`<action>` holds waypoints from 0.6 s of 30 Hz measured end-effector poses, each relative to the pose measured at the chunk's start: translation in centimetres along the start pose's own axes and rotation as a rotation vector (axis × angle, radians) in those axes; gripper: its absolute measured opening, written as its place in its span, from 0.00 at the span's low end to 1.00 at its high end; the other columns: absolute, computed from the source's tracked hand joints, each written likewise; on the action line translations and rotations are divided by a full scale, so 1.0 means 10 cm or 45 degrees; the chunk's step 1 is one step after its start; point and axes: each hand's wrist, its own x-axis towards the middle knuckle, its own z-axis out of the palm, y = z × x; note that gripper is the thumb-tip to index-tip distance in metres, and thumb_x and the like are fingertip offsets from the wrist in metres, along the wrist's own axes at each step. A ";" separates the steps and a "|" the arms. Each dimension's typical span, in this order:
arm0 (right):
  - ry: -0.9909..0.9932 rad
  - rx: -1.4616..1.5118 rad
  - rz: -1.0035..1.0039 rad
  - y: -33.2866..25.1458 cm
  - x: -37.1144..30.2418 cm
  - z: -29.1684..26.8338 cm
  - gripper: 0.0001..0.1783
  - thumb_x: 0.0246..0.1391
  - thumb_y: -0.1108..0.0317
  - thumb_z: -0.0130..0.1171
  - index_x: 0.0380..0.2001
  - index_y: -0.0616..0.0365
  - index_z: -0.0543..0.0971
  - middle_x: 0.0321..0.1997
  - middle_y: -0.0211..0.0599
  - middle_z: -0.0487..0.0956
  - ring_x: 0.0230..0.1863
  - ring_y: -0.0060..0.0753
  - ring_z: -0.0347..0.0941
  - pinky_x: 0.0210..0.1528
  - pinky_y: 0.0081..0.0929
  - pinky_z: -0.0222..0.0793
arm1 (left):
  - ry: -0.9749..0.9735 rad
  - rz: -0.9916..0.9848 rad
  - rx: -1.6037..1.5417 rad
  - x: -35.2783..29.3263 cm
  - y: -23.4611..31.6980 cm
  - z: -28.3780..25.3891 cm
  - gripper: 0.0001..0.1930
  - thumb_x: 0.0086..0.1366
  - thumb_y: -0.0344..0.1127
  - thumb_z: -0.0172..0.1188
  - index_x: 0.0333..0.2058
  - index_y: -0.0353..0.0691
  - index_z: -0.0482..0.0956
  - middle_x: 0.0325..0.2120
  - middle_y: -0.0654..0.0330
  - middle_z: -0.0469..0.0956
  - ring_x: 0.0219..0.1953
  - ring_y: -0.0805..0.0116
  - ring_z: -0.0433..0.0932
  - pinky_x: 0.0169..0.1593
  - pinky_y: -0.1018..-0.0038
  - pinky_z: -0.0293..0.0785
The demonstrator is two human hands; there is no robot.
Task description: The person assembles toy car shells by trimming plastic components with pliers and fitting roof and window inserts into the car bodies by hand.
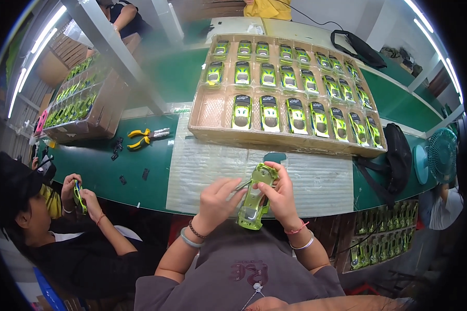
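A translucent lime-green toy car body shell (253, 201) is tilted in front of my chest, its hollow inner side facing up. My right hand (281, 196) is closed around its right edge, with the thumb pressed on the inside. On the other side, my left hand (218, 201) pinches a thin grey rod-like tool (245, 184), its tip against the shell near the upper end. The tool's exact kind is unclear. Beyond my hands, a cardboard tray (202, 130) holds rows of finished-looking green toy cars (269, 113) in clear plastic compartments.
Yellow-handled pliers (140, 139) and small black parts (117, 147) lie on the green table (155, 160) at left. A co-worker's hands (91, 199) hold another green shell. A black bag (397, 155) and a green fan (442, 147) stand right; a carton of shells (96, 111) stands far left.
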 end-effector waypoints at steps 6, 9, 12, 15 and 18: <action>0.023 0.027 -0.062 0.11 -0.06 0.04 0.24 0.56 0.78 0.53 0.56 0.60 0.62 0.38 0.38 0.78 0.34 0.22 0.77 0.27 0.19 0.74 | 0.054 0.211 0.195 0.02 -0.04 0.03 0.10 0.50 0.26 0.68 0.32 0.36 0.80 0.24 0.56 0.78 0.24 0.59 0.78 0.26 0.69 0.74; 0.005 -0.011 -0.116 0.14 -0.09 0.03 0.23 0.57 0.79 0.53 0.55 0.60 0.63 0.39 0.37 0.77 0.35 0.23 0.77 0.27 0.19 0.74 | -0.015 0.165 0.139 0.01 -0.04 0.02 0.09 0.50 0.25 0.68 0.30 0.36 0.79 0.22 0.57 0.76 0.21 0.60 0.76 0.24 0.69 0.72; -0.002 -0.025 -0.120 0.17 -0.11 0.01 0.22 0.57 0.79 0.53 0.54 0.60 0.63 0.40 0.36 0.76 0.35 0.23 0.77 0.28 0.19 0.74 | -0.013 0.196 0.078 -0.01 -0.08 0.03 0.07 0.49 0.22 0.67 0.27 0.35 0.79 0.18 0.58 0.75 0.17 0.64 0.72 0.21 0.73 0.66; -0.019 -0.036 -0.133 0.21 -0.13 0.00 0.22 0.57 0.79 0.53 0.54 0.59 0.63 0.40 0.36 0.76 0.35 0.23 0.77 0.28 0.20 0.75 | -0.037 0.130 0.050 -0.03 -0.09 0.03 0.06 0.49 0.22 0.68 0.25 0.36 0.79 0.16 0.58 0.73 0.16 0.65 0.72 0.21 0.74 0.65; -0.023 -0.031 -0.107 0.11 -0.13 0.02 0.21 0.57 0.79 0.53 0.53 0.60 0.63 0.40 0.36 0.76 0.36 0.24 0.77 0.29 0.19 0.75 | -0.007 0.122 0.020 -0.02 -0.09 0.03 0.06 0.49 0.26 0.68 0.26 0.36 0.79 0.16 0.58 0.73 0.16 0.62 0.73 0.20 0.69 0.68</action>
